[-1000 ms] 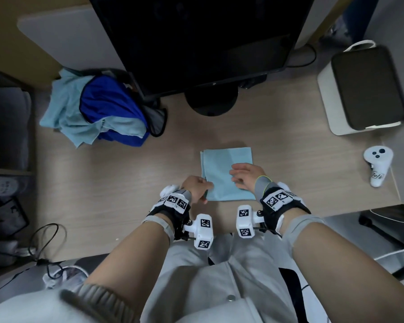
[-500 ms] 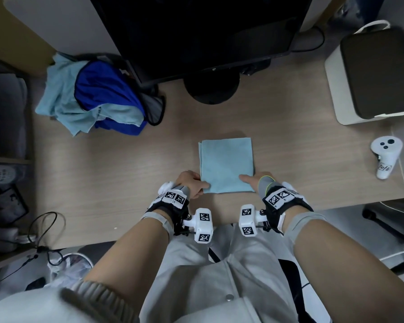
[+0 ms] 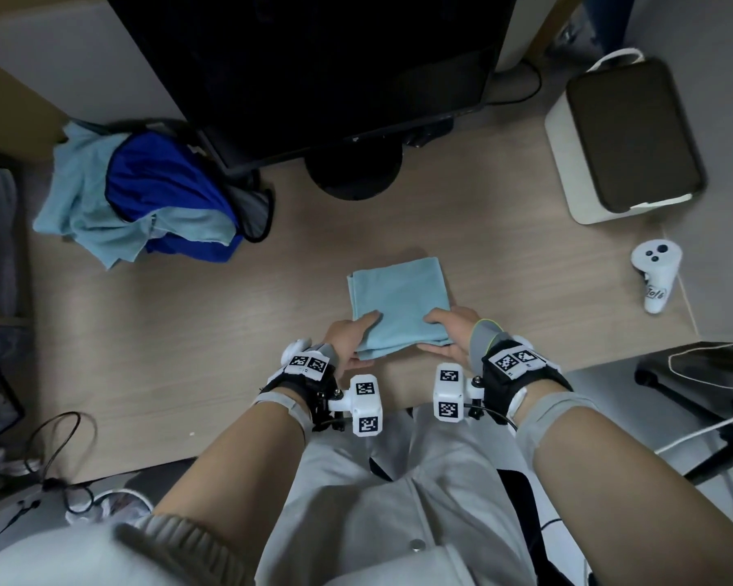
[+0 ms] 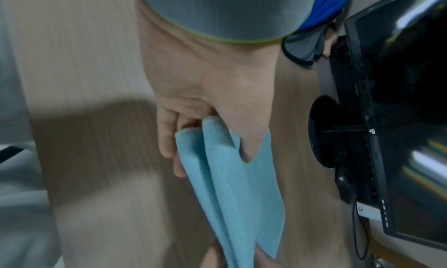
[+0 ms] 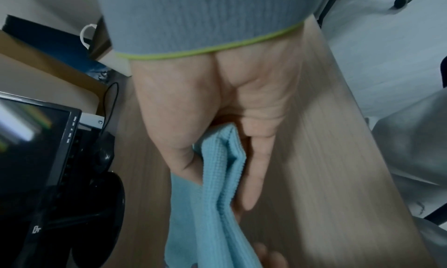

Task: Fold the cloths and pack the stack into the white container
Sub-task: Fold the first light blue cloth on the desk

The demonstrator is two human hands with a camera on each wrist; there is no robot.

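A folded light-blue cloth [image 3: 398,302] lies on the wooden desk [image 3: 187,332] in front of me. My left hand [image 3: 358,334] pinches its near left corner, thumb on top and fingers beneath. My right hand [image 3: 443,332] pinches the near right corner the same way. The near edge is raised off the desk. The left wrist view shows the cloth [image 4: 232,186] caught between thumb and fingers; the right wrist view shows the cloth [image 5: 217,176] in the same kind of pinch. The white container [image 3: 563,162] with a dark inside stands at the far right.
A heap of light-blue and dark-blue cloths [image 3: 145,200] lies at the far left. A black monitor [image 3: 314,57] on a round stand [image 3: 354,171] fills the back of the desk. A white controller [image 3: 654,272] lies at the right edge.
Both hands slid from on top of the cloth to its near corners and took hold of them. The near edge has come up off the desk.
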